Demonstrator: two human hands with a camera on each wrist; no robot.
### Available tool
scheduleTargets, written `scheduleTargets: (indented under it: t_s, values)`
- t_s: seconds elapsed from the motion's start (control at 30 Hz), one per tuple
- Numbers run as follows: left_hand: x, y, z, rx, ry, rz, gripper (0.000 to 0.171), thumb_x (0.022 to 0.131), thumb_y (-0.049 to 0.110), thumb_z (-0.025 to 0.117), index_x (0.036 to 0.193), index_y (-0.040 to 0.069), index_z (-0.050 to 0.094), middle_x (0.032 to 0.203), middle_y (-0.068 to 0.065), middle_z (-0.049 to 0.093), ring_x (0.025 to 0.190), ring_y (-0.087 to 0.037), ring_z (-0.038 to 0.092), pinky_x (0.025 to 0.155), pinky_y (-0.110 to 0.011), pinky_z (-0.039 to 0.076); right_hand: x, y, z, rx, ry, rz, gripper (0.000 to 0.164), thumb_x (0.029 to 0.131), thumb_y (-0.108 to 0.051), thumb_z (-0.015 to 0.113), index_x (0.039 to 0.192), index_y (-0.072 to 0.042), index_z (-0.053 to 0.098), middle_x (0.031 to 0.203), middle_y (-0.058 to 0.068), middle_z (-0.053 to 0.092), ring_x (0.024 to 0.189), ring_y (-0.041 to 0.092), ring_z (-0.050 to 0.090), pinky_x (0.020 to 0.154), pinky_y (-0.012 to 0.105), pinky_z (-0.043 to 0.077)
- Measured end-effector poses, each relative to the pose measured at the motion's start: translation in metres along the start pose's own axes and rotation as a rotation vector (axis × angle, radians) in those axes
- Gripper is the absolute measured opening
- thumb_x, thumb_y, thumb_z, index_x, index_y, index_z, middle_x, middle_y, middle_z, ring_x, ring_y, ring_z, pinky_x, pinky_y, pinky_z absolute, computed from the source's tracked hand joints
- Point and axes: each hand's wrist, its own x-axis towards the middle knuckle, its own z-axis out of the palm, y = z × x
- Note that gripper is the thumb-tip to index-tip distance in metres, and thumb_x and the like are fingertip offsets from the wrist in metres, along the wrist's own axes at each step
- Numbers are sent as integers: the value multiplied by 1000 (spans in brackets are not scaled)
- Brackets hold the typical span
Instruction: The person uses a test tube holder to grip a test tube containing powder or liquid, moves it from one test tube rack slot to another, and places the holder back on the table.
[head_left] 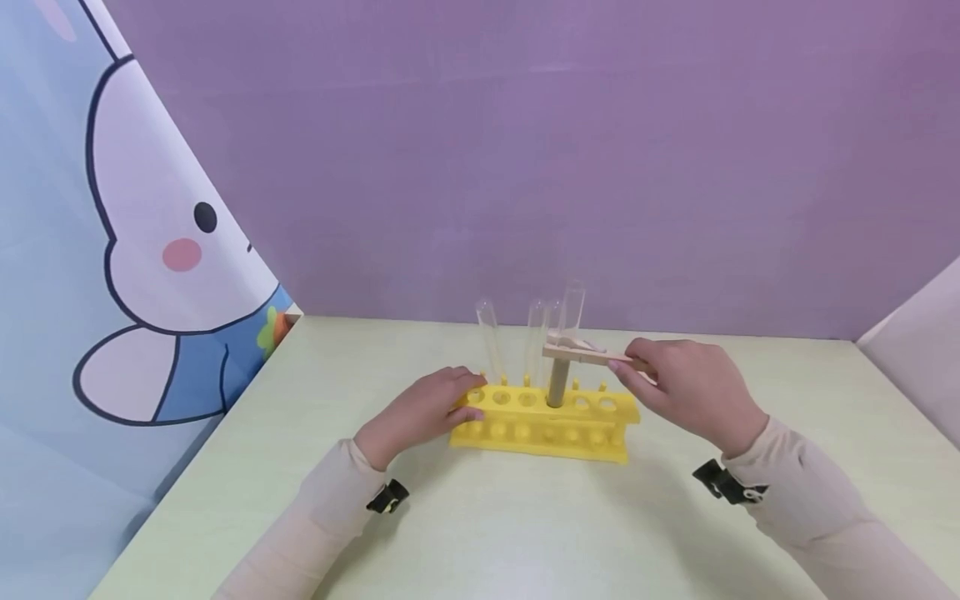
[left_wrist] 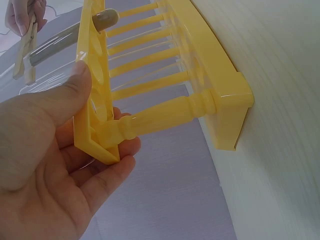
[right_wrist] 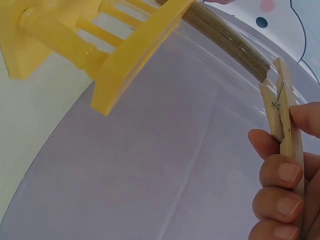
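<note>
My left hand point(head_left: 423, 410) grips the left end of a yellow test tube rack point(head_left: 538, 450), thumb on the upper plate and fingers under it in the left wrist view. My right hand point(head_left: 697, 387) holds a wooden test tube holder point(head_left: 588, 357) by its handle. The holder's jaws sit around a glass test tube point(head_left: 558, 385) filled with grey-brown material up to about the holder. That tube stands slightly tilted through a hole in the rack. In the left wrist view its rounded bottom point(left_wrist: 106, 20) pokes just below the upper plate, well above the base.
Several clear test tubes point(head_left: 487, 325) stand upside down along the rack's back row, close behind the held tube. The rack rests on a pale table point(head_left: 480, 533). A purple backdrop point(head_left: 525, 167) rises behind, and a cartoon-printed cloth point(head_left: 142, 333) hangs at the left.
</note>
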Motion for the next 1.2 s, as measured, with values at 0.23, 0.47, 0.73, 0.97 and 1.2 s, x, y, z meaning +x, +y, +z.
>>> scheduleTargets:
  t_s: [0.23, 0.47, 0.73, 0.97, 1.2]
  values:
    - [-1, 0, 0, -13, 2, -6, 49, 88, 29, 65, 126, 0, 56, 114, -9, 62, 101, -22, 58, 91, -35, 48, -2, 0, 5, 15, -12, -4, 19, 87, -25, 65, 73, -14, 59, 49, -14, 39, 42, 3, 28, 37, 21, 25]
    - [-2, 0, 0, -7, -2, -5, 49, 88, 28, 66, 126, 0, 56, 113, -9, 62, 100, -21, 58, 90, -35, 48, -5, 0, 12, 17, -29, 0, 21, 88, -27, 64, 72, -15, 58, 48, -14, 36, 42, 2, 28, 38, 21, 25]
    - [-1, -1, -1, 6, -6, 6, 49, 89, 30, 63, 127, 0, 55, 114, -9, 62, 102, -21, 58, 91, -34, 48, -9, -2, 17, 7, -60, 4, 21, 88, -27, 64, 73, -15, 58, 49, -14, 37, 43, 3, 29, 38, 21, 26]
    - [-2, 0, 0, -5, -11, -6, 49, 89, 30, 64, 127, 0, 55, 115, -9, 61, 102, -21, 58, 91, -35, 48, -12, -3, 21, 25, -72, -6, 19, 87, -26, 66, 73, -15, 58, 51, -14, 38, 44, 2, 29, 39, 20, 26]
    - [0, -1, 0, -7, -1, -1, 49, 89, 29, 64, 127, 0, 55, 113, -9, 61, 100, -21, 58, 90, -35, 48, -13, -1, 23, 22, -73, -10, 21, 87, -26, 66, 72, -15, 56, 51, -14, 37, 44, 2, 31, 40, 20, 27]
